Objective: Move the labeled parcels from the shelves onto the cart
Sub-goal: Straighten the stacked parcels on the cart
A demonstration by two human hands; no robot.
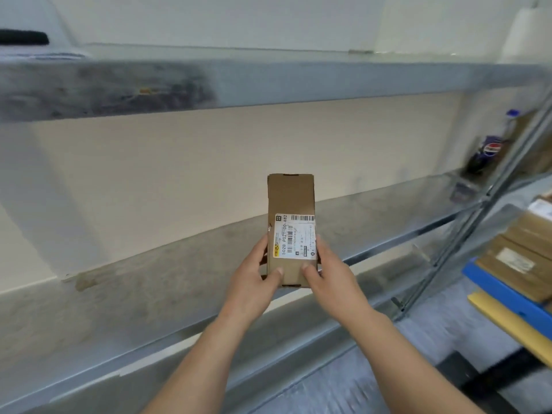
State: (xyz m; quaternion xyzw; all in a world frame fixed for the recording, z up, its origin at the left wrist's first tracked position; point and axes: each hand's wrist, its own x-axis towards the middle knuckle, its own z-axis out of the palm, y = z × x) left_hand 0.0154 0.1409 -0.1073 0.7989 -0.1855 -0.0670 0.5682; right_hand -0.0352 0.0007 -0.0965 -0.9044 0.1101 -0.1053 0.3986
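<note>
Parcel: a small brown cardboard parcel (291, 198), long and narrow, is held in front of the person with its long side pointing away from them, over the middle shelf (149, 279); I cannot tell whether its far end touches the shelf board.
Label: a white shipping label (295, 237) with barcodes and printed codes covers the near half of the parcel's top face, its text running sideways to the camera.
Left hand: the left hand (254, 273) grips the near left side of the parcel, thumb (276, 271) pressed on the top face and fingers wrapped under and round the edge.
Right hand: the right hand (331, 273) grips the near right side in the same way, its thumb (307, 268) on top just beside the left thumb.
Hands together: both clamp the same end of the parcel, close to each other, with only the box's width between the palms.
Middle shelf: bare grey metal with dull stains, curving across the view.
Upper shelf: a second metal shelf (268, 82) runs above, blurred, with a scuffed front edge.
Wall: a pale cream wall (179, 174) stands behind the shelves.
Bottle: a dark soda bottle (487, 153) stands at the far right end of the middle shelf, near the upright post (478, 210).
Right edge: several flat cardboard boxes (519, 264) lie stacked there, above a blue panel (501, 291) and a yellow panel (513, 327), well apart from the parcel.
</note>
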